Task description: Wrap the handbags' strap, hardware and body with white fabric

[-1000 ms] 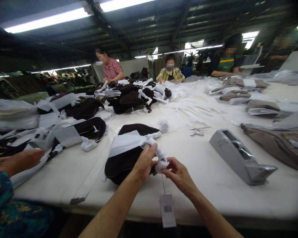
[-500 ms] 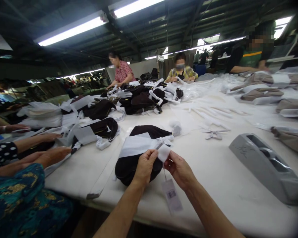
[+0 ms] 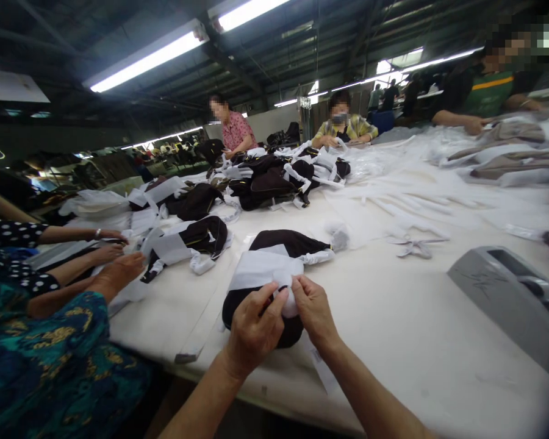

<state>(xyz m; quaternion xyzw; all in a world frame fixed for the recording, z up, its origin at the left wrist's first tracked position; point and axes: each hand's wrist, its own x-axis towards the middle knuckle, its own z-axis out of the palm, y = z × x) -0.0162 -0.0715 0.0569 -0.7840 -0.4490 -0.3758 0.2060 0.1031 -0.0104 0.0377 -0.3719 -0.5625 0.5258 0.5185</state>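
Note:
A black bag (image 3: 288, 241) lies on the table in front of me, with a white wrapping sheet (image 3: 256, 270) across its middle. Over the bag, my left hand (image 3: 258, 320) pinches one side of a small white wrapping piece (image 3: 291, 303), its fingers bent inward. The fingers of my right hand (image 3: 313, 308) are closed on the other side of that piece. A bag strap wrapped in white (image 3: 318, 256) runs off to the right. Partly behind my right wrist hangs a white tag (image 3: 322, 369). What lies inside the white piece is hidden.
A grey tape dispenser (image 3: 498, 299) stands at the right on the white table (image 3: 384, 341). Scraps of white wrap (image 3: 414, 246) lie behind it. Black bags (image 3: 269, 186) are piled at the back. Co-workers' hands (image 3: 119, 268) are at work close on my left.
My left hand has turned and bent its fingers over the white piece; my right hand stays at its side. The tag has swung partly behind my right wrist. The view has shifted slightly left.

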